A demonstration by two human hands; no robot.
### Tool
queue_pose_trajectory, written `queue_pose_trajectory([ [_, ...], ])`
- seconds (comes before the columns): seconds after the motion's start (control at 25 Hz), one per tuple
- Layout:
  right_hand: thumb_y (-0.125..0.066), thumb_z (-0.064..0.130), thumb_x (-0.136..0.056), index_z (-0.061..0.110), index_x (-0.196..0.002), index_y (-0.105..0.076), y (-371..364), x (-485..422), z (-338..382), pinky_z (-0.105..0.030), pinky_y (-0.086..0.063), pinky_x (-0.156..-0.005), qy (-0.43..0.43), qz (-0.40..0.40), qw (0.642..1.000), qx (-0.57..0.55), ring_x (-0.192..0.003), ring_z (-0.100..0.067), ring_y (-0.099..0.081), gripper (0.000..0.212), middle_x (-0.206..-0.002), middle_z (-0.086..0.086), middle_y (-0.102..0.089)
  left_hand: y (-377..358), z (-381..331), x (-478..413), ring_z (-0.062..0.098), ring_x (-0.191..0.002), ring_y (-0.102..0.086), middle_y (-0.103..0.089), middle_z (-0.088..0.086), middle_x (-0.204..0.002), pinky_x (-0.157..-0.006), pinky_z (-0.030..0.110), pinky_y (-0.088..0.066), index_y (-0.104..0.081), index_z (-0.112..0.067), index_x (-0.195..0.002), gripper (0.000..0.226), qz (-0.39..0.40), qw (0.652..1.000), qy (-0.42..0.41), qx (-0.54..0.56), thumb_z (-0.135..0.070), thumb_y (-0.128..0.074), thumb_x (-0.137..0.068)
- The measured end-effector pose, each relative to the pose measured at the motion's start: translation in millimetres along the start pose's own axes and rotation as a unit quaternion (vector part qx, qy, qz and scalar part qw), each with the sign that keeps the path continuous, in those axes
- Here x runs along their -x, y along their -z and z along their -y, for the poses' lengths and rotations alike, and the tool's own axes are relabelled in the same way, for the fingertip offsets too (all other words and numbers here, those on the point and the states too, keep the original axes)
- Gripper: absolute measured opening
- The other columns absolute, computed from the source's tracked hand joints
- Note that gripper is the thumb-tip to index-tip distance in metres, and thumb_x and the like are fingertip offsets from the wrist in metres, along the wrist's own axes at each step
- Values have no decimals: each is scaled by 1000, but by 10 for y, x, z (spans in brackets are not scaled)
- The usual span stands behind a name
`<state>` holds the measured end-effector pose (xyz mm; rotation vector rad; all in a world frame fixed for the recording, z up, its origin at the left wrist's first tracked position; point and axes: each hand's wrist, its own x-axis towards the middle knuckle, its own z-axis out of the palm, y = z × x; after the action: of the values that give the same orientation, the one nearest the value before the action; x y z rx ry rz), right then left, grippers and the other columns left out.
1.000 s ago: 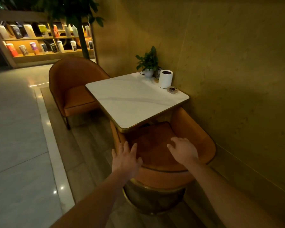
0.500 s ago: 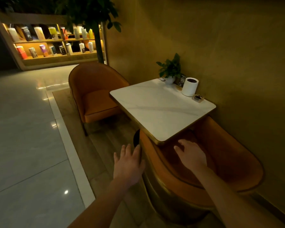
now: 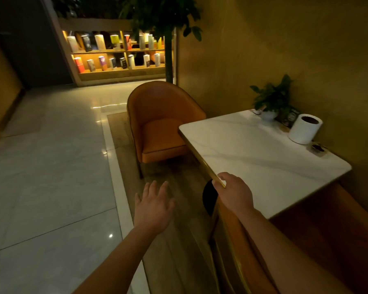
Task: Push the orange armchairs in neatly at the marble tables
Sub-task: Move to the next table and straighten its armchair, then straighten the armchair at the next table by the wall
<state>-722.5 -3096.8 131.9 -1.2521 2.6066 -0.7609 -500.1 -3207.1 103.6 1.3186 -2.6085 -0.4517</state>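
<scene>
As right hand point(image 3: 235, 194) left armchair point(image 3: 331, 234), it gripped table point(image 3: 253, 149).

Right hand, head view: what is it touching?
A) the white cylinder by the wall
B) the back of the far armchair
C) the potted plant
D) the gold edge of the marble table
D: the right hand grips the near gold-trimmed edge of the marble table, with the thumb on top and the fingers under the rim.
</scene>
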Motion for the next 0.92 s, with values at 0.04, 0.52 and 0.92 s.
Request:
queue_pose_trajectory([
  [0.04, -46, 50, -99, 23, -132, -58, -77, -213, 50, -40, -52, -93, 7, 7, 1000, 0, -114, -19, -59, 43, -128, 2, -65, 11, 62, -137, 26, -154, -5, -15, 7, -166, -123, 55, -9, -14, -31, -157, 63, -1, 1000, 11, -4, -56, -31, -101],
  [0.52, -48, 49, -99, 25, -138, -53, -1028, -2273, 1053, -38, -50, -99, 71, 66, 995, 17, -121, -19, -58, 46, -136, 3, -60, 256, 1210, -1902, 27, -154, -4, -14, 9, -166, -122, 56, -9, -12, -31, -158, 69, -16, 994, 109, -17, -62, -16, -96],
  [0.92, -50, 49, -99, 25, -137, -54, -2046, -3807, 2893, -37, -52, -94, 58, 57, 997, 10, -118, -15, -58, 45, -132, 5, -61, 1001, 3124, -3749, 31, -154, -3, -12, 11, -167, -122, 57, -9, -10, -29, -158, 67, 2, 996, 79, -40, -59, -26, -101],
])
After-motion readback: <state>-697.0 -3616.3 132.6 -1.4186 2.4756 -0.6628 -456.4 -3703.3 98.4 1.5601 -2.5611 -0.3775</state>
